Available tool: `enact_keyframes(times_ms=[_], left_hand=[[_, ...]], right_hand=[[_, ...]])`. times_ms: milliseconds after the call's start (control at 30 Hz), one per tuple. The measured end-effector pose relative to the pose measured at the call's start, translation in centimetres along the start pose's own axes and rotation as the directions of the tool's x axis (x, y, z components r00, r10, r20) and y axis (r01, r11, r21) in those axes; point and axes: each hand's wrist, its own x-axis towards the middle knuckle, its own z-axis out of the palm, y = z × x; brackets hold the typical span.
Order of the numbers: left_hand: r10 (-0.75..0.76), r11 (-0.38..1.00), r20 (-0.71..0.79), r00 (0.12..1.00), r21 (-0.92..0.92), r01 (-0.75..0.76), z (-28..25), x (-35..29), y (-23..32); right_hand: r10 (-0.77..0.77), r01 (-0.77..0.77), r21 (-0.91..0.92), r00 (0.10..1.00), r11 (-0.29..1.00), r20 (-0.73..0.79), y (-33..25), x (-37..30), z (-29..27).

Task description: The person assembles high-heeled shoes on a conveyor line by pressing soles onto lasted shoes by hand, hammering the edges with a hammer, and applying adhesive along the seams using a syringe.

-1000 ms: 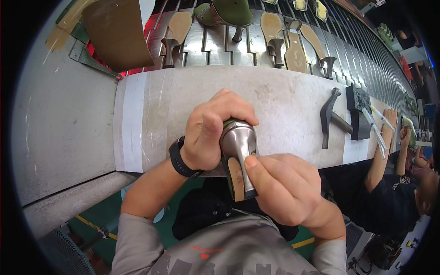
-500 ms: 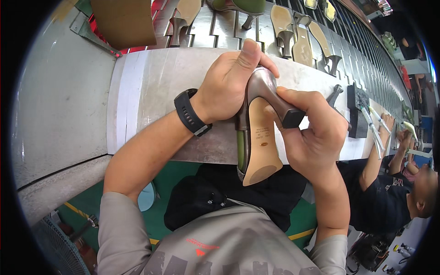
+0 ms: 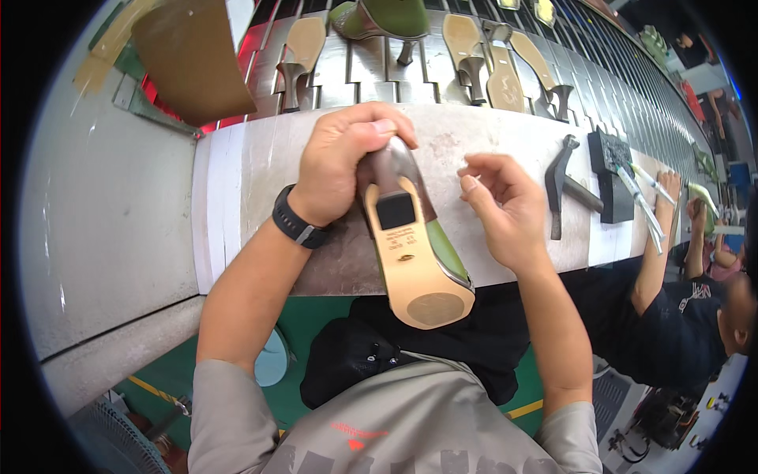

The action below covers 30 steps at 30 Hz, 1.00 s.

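Note:
My left hand [image 3: 335, 158] is closed around the heel end of a green and brown high-heeled shoe [image 3: 407, 268]. The shoe hangs over the near edge of the worktable, its tan sole turned up toward me and its dark heel tip [image 3: 395, 211] pointing at me. To the right of the shoe, apart from it, my right hand [image 3: 508, 209] is raised over the table. Its fingers are loosely curled, the thumb and forefinger slightly apart, and I see nothing between them.
A hammer [image 3: 558, 186] lies on the worktable [image 3: 466, 130] at the right, beside a black block [image 3: 609, 170] with white pen-like tools leaning on it. Beyond, a slatted metal conveyor [image 3: 359, 77] carries several heeled soles and a green shoe [image 3: 387, 20]. A co-worker [image 3: 667, 332] sits at the right.
My right hand has let go of the shoe's heel and drawn away. My left hand has moved left and nearer with the shoe, which has turned so its sole faces up more squarely.

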Motion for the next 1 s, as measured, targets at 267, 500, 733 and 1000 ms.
enact_keyframes(times_ms=[267,500,733,1000], left_hand=[[0.033,0.996,0.039,0.999,0.081,-0.036,-0.4,0.1,0.7],[-0.048,0.990,0.012,0.999,0.134,0.046,2.0,0.1,2.7],[-0.176,0.979,-0.010,0.984,0.102,0.176,3.1,1.3,0.5],[0.064,0.982,0.030,0.998,0.178,-0.068,3.0,1.5,-0.6]], right_hand=[[-0.107,0.095,-0.127,0.990,0.987,-0.089,0.3,-1.9,0.3],[-0.278,0.275,0.049,0.959,0.960,0.059,-9.9,-1.7,0.4],[-0.465,0.559,-0.597,0.824,0.575,0.323,-11.4,0.7,1.4],[-0.340,0.412,-0.567,0.911,0.713,0.235,-11.2,1.4,1.9]])
